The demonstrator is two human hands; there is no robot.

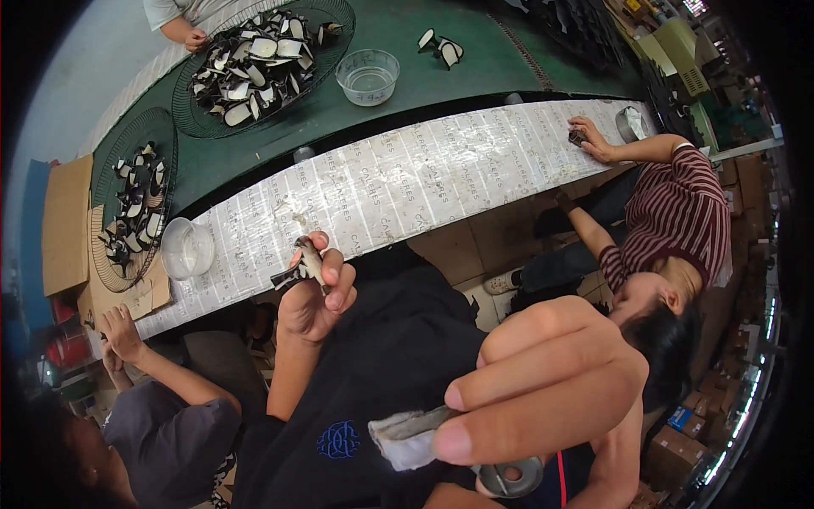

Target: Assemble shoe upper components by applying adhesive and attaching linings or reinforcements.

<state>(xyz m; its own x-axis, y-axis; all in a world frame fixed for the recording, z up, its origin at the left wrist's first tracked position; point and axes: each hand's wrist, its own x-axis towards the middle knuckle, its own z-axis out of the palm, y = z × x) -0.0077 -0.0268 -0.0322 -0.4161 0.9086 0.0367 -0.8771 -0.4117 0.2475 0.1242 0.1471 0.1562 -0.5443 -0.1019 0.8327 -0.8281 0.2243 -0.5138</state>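
Observation:
My left hand (318, 297) is raised over the near edge of the covered bench, its fingers closed around a small black-and-cream piece that looks like a shoe heel (310, 261). Much closer to the camera, my right hand (551, 373) pinches a folded white cloth (407, 437) between thumb and fingers. Below those fingers shows a round grey metal thing with a hole (511, 478); whether the same hand grips it cannot be seen. A clear plastic tub (187, 248) stands on the bench to the left of my left hand.
A printed white sheet covers the bench (407, 182); behind it runs a green belt (475, 64). Wire baskets (176, 97) (96, 237) hold heel pieces. Another clear tub (367, 78) and loose heels (441, 48) sit on the belt. Co-workers sit left (170, 424) and right (670, 212); another person's hand (196, 39) is at the far basket.

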